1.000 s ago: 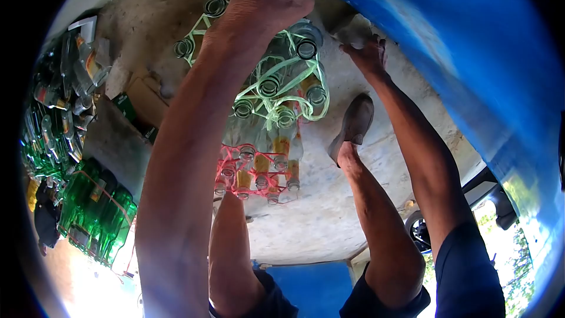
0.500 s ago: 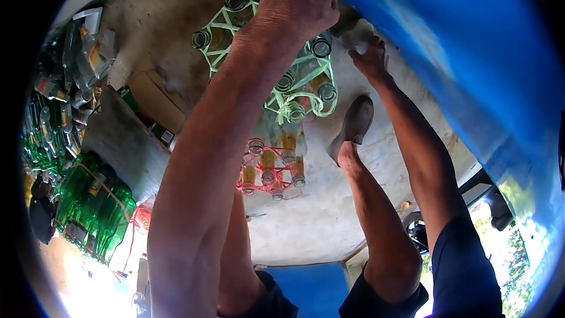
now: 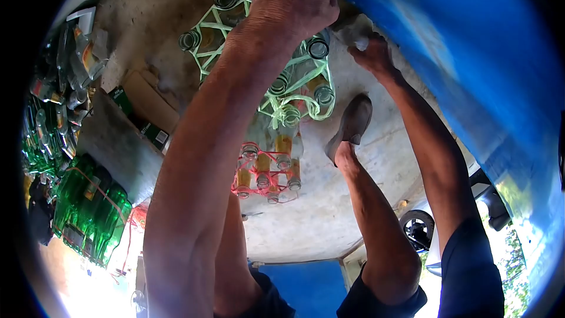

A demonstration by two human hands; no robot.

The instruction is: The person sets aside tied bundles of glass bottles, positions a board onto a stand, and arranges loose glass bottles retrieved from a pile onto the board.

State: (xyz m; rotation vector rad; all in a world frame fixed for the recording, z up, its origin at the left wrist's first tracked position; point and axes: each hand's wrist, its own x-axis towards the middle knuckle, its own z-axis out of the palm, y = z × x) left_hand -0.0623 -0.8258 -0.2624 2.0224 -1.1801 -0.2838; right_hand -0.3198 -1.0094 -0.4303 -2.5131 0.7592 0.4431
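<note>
My left hand is closed at the top edge of the view, above a bundle of clear glass bottles tied with pale green plastic string. What its fingers hold is out of sight, and my forearm covers part of the bundle. To the right, my right hand has its thumb and fingers around what looks like a clear bottle, blurred, beside the blue sheet. Nearer my legs stands a second, smaller bundle of bottles with yellowish labels, bound with red string.
Several loose bottles are piled at the left, with tied green bottles below them. An opened cardboard box lies nearby. A blue sheet slopes along the right. My shod foot rests on the concrete floor.
The view has shifted slightly, so the bottle bundles appear a little further left and higher. My right hand has turned slightly, its fingers closer around the clear bottle. My left hand stays closed.
</note>
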